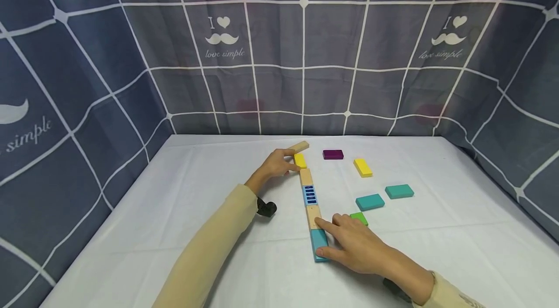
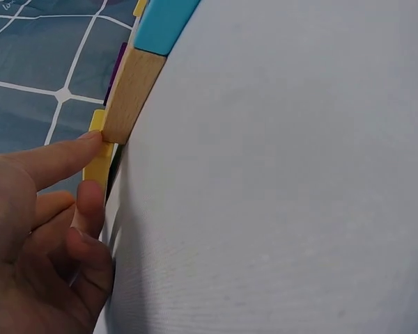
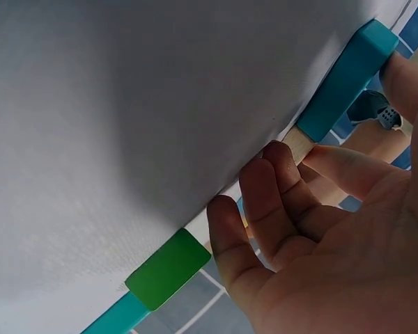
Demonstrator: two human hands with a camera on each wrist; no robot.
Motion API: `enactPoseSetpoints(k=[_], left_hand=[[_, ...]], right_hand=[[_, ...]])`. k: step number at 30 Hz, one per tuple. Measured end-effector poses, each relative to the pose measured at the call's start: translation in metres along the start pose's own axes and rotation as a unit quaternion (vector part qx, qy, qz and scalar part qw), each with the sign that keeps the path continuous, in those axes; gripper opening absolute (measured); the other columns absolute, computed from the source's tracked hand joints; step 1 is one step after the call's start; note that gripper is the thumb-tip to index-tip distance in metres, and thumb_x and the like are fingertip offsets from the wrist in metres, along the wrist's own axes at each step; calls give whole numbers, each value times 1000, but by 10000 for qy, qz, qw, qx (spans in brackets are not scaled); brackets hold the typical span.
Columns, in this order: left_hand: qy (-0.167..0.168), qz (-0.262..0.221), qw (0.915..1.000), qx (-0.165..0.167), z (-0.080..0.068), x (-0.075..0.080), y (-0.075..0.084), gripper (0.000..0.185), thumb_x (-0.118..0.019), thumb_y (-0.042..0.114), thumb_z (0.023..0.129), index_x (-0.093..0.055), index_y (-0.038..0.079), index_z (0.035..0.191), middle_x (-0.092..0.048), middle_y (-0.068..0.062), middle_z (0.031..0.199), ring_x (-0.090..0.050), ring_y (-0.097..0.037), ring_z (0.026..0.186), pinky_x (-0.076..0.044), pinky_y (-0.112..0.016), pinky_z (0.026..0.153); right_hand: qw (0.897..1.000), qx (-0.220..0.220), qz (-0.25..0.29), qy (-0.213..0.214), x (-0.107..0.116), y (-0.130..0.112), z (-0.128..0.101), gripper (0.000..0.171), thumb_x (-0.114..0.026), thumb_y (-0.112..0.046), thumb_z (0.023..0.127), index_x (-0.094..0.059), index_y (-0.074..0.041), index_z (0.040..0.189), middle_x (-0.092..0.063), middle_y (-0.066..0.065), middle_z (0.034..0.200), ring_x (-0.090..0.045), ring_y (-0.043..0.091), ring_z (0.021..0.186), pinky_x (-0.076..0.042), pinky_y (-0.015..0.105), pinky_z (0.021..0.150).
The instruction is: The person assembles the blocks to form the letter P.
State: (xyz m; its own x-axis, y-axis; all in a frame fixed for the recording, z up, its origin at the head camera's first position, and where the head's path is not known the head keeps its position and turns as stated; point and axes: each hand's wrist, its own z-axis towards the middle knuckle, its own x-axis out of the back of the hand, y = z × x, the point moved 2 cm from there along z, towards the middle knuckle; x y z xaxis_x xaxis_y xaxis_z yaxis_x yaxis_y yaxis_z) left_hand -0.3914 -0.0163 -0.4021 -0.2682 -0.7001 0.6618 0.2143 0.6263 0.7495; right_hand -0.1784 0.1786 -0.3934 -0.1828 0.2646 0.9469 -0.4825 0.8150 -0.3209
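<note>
A yellow block is pinched in the left hand, a teal block touched by the loosely spread right hand.

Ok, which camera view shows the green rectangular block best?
The right wrist view: the green rectangular block appears large and unobstructed. The head view shows it small, partly hidden by the right hand; I can't make it out in the left wrist view.

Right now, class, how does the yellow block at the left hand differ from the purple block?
The yellow block is bright; the purple block is dark.
The left hand touches the yellow block; no hand touches the purple block.
The yellow block lines up with the row; the purple block lies apart.
Both are oblong.
</note>
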Motion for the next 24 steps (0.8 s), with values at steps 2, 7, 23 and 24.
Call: enactPoseSetpoints(k=[2, 7, 23, 24], left_hand=[[3, -9, 10000, 23, 0, 0, 1, 62, -77, 16, 86, -53, 7, 142, -56, -15, 135, -54, -11, 51, -42, -31, 84], [1, 42, 10000, 48, 1, -1, 1, 63, -77, 19, 86, -53, 7, 143, -55, -15, 138, -55, -11, 52, -44, -32, 86], [150, 355, 9992, -53, 4, -6, 0, 52, -68, 23, 93, -55, 6, 141, -63, -15, 123, -50, -11, 57, -42, -34, 87], [161, 366, 9992, -50, 4, -6, 1, 52, -68, 23, 93, -56, 6, 140, -63, -15, 123, -50, -11, 58, -42, -33, 85]], right_hand=[[10000, 9, -10, 10, 0, 0, 0, 72, -57, -64, 90, -54, -15, 143, -41, -10, 83, -39, 9, 72, -34, 25, 62], [10000, 19, -38, 18, 0, 0, 0, 71, -58, -63, 91, -54, -15, 143, -41, -10, 83, -39, 9, 73, -34, 26, 63], [10000, 67, -41, 54, -1, 1, 0, 71, -57, -63, 91, -54, -14, 143, -40, -10, 81, -38, 9, 72, -33, 25, 63], [10000, 60, -34, 51, -1, 1, 0, 71, -57, -63, 91, -54, -14, 143, -40, -10, 82, -38, 9, 72, -33, 25, 63]])
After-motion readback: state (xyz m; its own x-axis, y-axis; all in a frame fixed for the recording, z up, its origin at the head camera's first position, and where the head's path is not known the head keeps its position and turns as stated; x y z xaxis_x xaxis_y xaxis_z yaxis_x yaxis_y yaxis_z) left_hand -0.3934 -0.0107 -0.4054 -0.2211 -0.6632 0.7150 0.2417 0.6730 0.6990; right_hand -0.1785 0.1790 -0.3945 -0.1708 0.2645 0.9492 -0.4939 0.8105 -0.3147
